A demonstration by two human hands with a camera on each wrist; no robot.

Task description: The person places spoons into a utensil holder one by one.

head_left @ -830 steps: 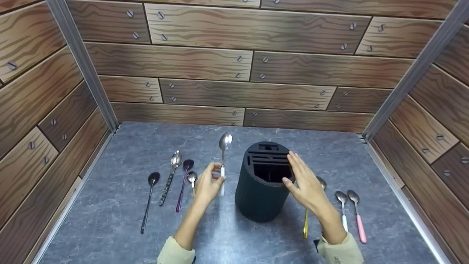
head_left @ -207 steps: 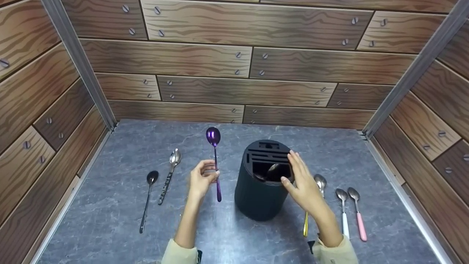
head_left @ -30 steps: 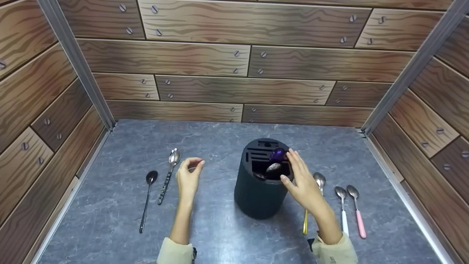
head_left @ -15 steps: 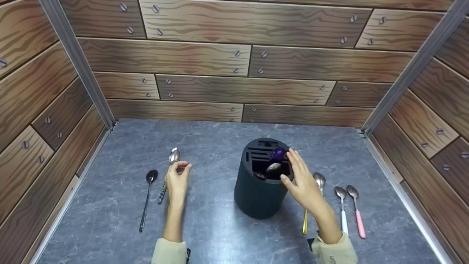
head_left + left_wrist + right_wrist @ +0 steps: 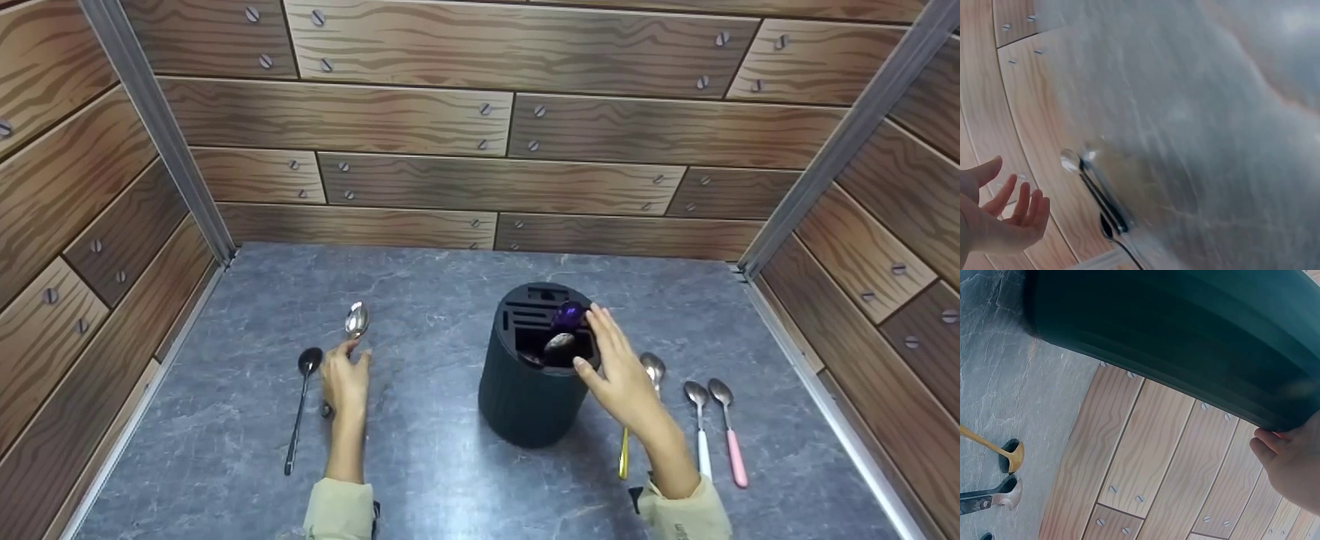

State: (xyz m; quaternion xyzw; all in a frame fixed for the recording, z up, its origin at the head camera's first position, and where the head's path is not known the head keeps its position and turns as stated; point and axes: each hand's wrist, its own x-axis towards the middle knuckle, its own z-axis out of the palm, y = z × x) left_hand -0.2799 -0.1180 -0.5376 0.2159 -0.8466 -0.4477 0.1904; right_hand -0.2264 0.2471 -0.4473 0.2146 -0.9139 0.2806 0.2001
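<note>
My left hand (image 5: 346, 381) reaches over the patterned handle of a silver spoon (image 5: 357, 319) lying on the table. In the left wrist view its fingers (image 5: 1030, 211) are spread and relaxed, with a gap to the spoon (image 5: 1069, 161). A black spoon (image 5: 310, 361) lies just left of that hand. My right hand (image 5: 624, 375) rests with straight fingers against the rim of a round dark green utensil holder (image 5: 529, 409). Out of the holder's wide opening lean a purple spoon (image 5: 568, 315) and a silver spoon (image 5: 559, 343); their handles are hidden inside.
Right of the holder lie a gold-handled spoon (image 5: 624, 454), partly behind my right forearm, a white-handled spoon (image 5: 703, 450) and a pink-handled spoon (image 5: 736, 457). Wood-patterned walls (image 5: 420, 135) enclose the grey table (image 5: 450, 300) at the back and both sides.
Over the last second my left hand has moved left and down to the patterned-handled spoon. The purple spoon, held in my left hand earlier, stands in the holder. The right hand stays put.
</note>
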